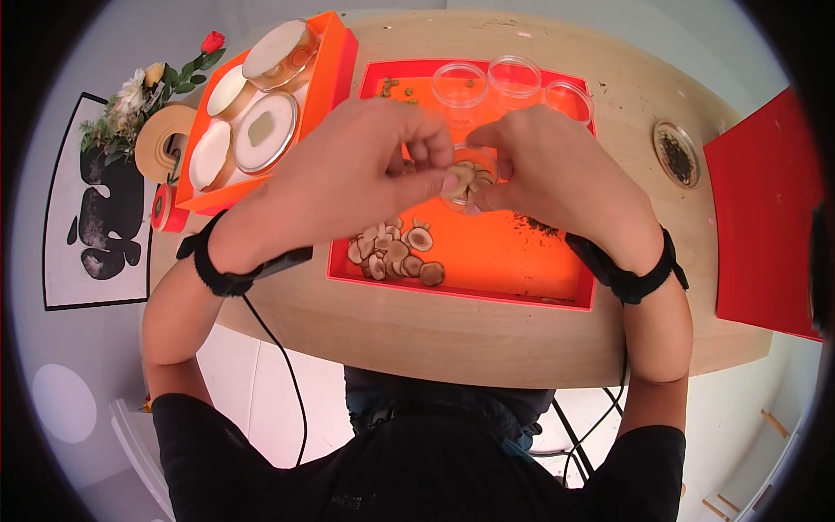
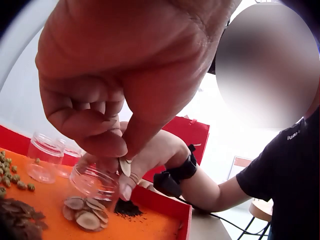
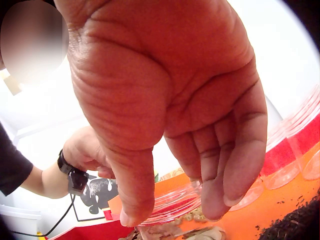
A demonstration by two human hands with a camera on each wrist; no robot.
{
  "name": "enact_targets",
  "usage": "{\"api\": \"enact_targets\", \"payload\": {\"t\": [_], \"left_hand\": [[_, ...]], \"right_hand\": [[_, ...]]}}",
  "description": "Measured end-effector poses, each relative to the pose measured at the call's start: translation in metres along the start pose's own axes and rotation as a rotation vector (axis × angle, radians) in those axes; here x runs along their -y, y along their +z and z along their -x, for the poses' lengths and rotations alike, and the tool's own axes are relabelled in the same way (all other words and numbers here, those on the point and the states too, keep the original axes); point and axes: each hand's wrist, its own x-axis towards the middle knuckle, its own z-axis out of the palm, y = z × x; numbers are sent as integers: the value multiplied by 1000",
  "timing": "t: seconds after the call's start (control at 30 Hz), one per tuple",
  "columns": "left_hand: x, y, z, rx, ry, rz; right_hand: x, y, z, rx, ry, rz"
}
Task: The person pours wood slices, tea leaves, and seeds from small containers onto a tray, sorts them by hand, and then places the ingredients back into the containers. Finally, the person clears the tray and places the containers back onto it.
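Observation:
A clear round jar (image 1: 458, 202) (image 2: 84, 186) with pale brown-edged slices (image 2: 88, 220) in it stands on the orange tray (image 1: 487, 261). Over its mouth, the left hand (image 1: 374, 170) (image 2: 125, 65) pinches a slice (image 2: 125, 167) between thumb and fingertips. The right hand (image 1: 565, 174) (image 3: 170, 95) holds the jar, thumb on one side of the rim and fingers on the other. A pile of similar slices (image 1: 396, 252) lies at the tray's near left. In the right wrist view the rim (image 3: 175, 206) shows between thumb and fingers.
Three clear jars, one of them (image 1: 514, 78), stand at the tray's back. Dark shreds (image 3: 295, 225) lie right of the held jar; green buds (image 2: 7, 172) lie at the left. An orange box (image 1: 339, 65) with containers is left, a dish (image 1: 676, 155) and red box (image 1: 757, 209) right.

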Motion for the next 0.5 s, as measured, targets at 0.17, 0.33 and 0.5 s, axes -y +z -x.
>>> {"api": "enact_targets", "payload": {"t": [0.17,0.33,0.5], "left_hand": [[2,-2,-15,-84,17,-87],[5,2,-18,-69,0,-38],[4,0,-17,-56,-19,-44]], "right_hand": [[-2,4,1,-7,24,-53],[1,-4,-2,62,36,-20],[5,-8,-3,82,56,-8]]}}
